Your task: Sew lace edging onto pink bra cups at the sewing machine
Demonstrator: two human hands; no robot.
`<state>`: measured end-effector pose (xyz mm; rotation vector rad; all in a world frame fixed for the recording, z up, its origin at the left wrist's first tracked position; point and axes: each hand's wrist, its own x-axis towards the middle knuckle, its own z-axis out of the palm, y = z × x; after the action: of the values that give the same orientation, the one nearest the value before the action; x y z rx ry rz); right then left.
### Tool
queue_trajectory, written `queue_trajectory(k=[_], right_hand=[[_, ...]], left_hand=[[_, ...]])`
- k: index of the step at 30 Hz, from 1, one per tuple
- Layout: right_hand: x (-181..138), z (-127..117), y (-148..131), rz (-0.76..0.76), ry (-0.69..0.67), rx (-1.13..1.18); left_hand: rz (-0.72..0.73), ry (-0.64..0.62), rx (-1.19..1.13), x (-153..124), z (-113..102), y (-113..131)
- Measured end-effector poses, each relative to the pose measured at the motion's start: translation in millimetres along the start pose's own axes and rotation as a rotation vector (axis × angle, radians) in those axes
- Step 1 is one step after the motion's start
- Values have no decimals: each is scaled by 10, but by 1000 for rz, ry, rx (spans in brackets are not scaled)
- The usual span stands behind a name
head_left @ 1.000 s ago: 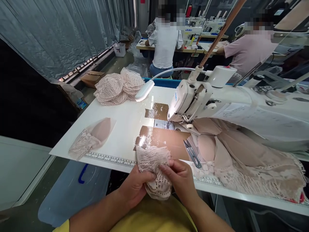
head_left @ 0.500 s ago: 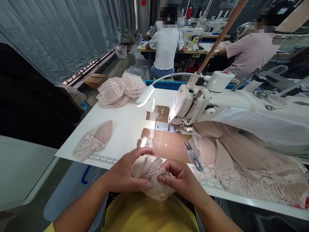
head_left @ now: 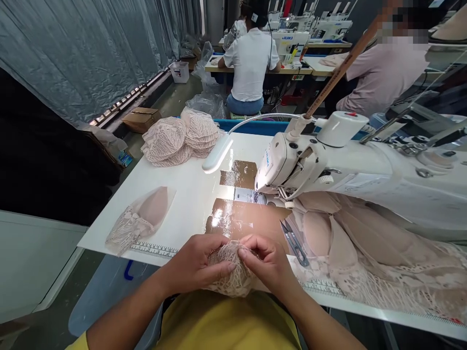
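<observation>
A pale pink lace piece (head_left: pixel 233 277) is bunched between my hands at the table's front edge. My left hand (head_left: pixel 204 262) grips its left side, thumb across the front and fingers behind. On the right, my right hand (head_left: pixel 264 260) pinches the upper edge between thumb and fingertips. Thread snips (head_left: pixel 295 243) lie just beyond my right hand, beside sewn lace and beige fabric (head_left: pixel 365 253). Another lace-and-beige cup piece (head_left: pixel 146 214) rests flat to the left. The sewing machine (head_left: pixel 292 165) stands ahead, its needle area lit.
Stacked lace pieces (head_left: pixel 182 136) lie at the table's far left. A lamp (head_left: pixel 218 153) on a bendable neck reaches over the white tabletop (head_left: pixel 189 184). Brown tape (head_left: pixel 251 218) covers part of it. Two people sit at other machines beyond. A blue-grey bin (head_left: pixel 105 291) stands below the table.
My left fingers have closed onto the lace, and my two hands have come closer together at its upper edge. The view has shifted slightly.
</observation>
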<state>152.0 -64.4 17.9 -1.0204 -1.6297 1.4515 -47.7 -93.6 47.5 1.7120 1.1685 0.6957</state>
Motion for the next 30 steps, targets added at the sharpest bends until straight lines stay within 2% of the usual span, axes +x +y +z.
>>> queue_trajectory(k=[6, 10, 12, 14, 18, 21, 23, 27, 30], right_hand=[[57, -31, 1, 45, -9, -45], [96, -142, -4, 112, -55, 44], [121, -190, -16, 133, -93, 105], [144, -214, -38, 128, -132, 61], [158, -231, -102, 112, -148, -68], [144, -258, -136, 150, -158, -29], [144, -272, -140, 175, -170, 21], [194, -286, -111, 192, -174, 105], [221, -373, -78, 174, -127, 84]], left_hand=[[-56, -12, -147, 144, 27, -49], [-111, -2, -313, 221, 59, -106], [-114, 4, -338, 250, 81, -108], [-105, -5, -325, 270, 106, -103], [-146, -66, -427, 286, 120, -111], [-198, -155, -590, 297, 106, -120], [-200, -171, -636, 318, 127, -119], [-302, -94, -844, 386, 247, -146], [-396, 58, -958, 385, 188, -184]])
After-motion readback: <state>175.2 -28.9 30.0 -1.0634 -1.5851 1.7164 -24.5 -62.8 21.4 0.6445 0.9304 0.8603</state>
